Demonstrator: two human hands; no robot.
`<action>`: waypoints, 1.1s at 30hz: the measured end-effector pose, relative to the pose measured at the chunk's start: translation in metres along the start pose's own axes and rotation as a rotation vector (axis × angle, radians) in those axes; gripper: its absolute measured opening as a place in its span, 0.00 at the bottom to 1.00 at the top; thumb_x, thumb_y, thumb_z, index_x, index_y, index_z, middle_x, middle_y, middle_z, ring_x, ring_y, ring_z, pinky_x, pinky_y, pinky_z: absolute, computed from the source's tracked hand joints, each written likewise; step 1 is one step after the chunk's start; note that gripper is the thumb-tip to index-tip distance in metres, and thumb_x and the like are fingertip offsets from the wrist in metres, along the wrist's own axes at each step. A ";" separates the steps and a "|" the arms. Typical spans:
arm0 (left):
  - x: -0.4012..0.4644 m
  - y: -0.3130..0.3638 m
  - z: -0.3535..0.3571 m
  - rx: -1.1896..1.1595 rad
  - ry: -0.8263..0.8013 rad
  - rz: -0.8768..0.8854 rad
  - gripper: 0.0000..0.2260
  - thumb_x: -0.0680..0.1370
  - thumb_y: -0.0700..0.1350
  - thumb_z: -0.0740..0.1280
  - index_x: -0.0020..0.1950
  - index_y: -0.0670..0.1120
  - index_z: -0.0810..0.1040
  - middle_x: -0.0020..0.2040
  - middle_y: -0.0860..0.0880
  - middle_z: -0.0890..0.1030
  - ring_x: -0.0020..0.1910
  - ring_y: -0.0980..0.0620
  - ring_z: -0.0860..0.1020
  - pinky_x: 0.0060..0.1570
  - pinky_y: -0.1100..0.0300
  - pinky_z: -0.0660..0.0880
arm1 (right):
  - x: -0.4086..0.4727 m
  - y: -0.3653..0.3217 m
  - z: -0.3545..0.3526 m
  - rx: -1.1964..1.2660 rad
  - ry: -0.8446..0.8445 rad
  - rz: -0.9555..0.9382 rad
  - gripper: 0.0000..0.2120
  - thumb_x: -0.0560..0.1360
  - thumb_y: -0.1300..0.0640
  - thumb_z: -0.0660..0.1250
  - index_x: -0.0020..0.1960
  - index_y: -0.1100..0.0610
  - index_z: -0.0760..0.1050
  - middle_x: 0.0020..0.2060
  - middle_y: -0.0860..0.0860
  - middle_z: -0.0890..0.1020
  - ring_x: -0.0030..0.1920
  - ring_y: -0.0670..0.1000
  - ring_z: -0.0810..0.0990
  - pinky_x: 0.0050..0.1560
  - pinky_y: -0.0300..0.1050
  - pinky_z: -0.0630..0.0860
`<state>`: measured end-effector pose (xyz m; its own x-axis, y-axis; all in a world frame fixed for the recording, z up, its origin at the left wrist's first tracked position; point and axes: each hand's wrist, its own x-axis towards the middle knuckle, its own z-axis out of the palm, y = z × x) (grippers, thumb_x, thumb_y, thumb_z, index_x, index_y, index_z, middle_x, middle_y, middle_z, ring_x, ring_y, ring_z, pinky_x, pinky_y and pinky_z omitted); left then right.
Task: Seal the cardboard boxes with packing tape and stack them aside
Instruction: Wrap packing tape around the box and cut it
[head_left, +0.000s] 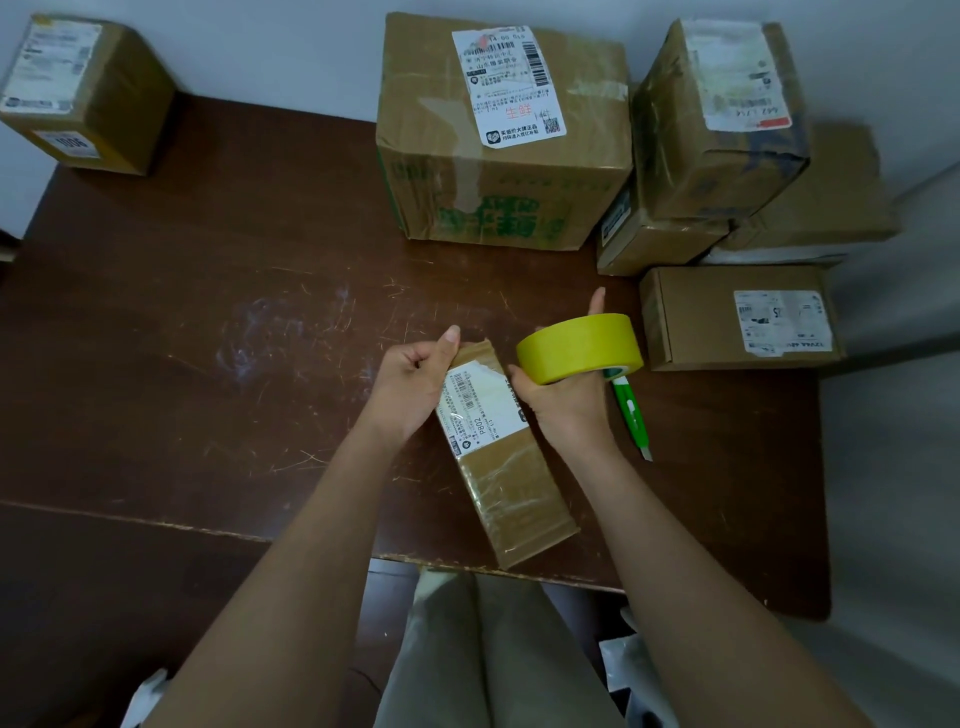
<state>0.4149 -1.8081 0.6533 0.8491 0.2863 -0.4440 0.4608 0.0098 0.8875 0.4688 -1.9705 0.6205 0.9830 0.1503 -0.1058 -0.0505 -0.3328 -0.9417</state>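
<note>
- Fingers of the left hand (415, 382) are curling against the far left edge of the small box (506, 457), with the thumb lying along that far corner, pinching it in place on the table (208, 312).
- Fingers of the right hand (563, 400) are gripping the yellow tape roll (581, 347) from below, one fingertip showing past the roll's far rim; whether a free tape end is being pulled out, I cannot tell.
- Roll is hovering just beyond the box's right edge, not touching its top as far as I can see.
- Green utility knife (631, 415) is lying just right of the right hand's fingers, partly under the roll.
- Near end of the box is hanging at the table's front edge, so a hard pull on the tape is likely to be dragging it off or twisting it under the left fingers.
- Old glossy tape and a label are covering the top, so new tape is probably risking wrinkles or a weak bond there.
- Stacked boxes (727, 156) are crowding the space beyond the right fingers, and a wide swing of the roll could be knocking them.
</note>
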 end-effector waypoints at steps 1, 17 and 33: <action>0.000 -0.002 0.002 0.060 0.031 0.050 0.17 0.82 0.49 0.62 0.39 0.43 0.83 0.39 0.46 0.81 0.37 0.60 0.78 0.45 0.68 0.73 | -0.001 -0.001 -0.001 0.003 0.001 0.004 0.57 0.69 0.62 0.79 0.82 0.54 0.42 0.57 0.55 0.79 0.46 0.35 0.76 0.56 0.21 0.65; 0.001 0.029 0.067 1.100 0.417 -0.092 0.23 0.79 0.60 0.56 0.58 0.44 0.79 0.60 0.40 0.74 0.62 0.37 0.70 0.62 0.39 0.64 | -0.009 0.005 0.001 0.056 0.041 -0.031 0.51 0.72 0.61 0.75 0.81 0.55 0.42 0.30 0.45 0.75 0.35 0.41 0.75 0.44 0.31 0.71; -0.001 -0.014 -0.004 0.231 0.189 0.151 0.09 0.81 0.39 0.65 0.57 0.51 0.80 0.53 0.47 0.78 0.58 0.47 0.77 0.62 0.50 0.72 | -0.047 -0.066 -0.002 0.375 -0.148 0.168 0.39 0.79 0.52 0.68 0.80 0.38 0.47 0.56 0.39 0.79 0.52 0.30 0.78 0.55 0.25 0.71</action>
<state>0.4070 -1.8045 0.6417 0.8593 0.4405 -0.2600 0.3985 -0.2577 0.8802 0.4266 -1.9570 0.6880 0.9208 0.2642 -0.2869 -0.2956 -0.0069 -0.9553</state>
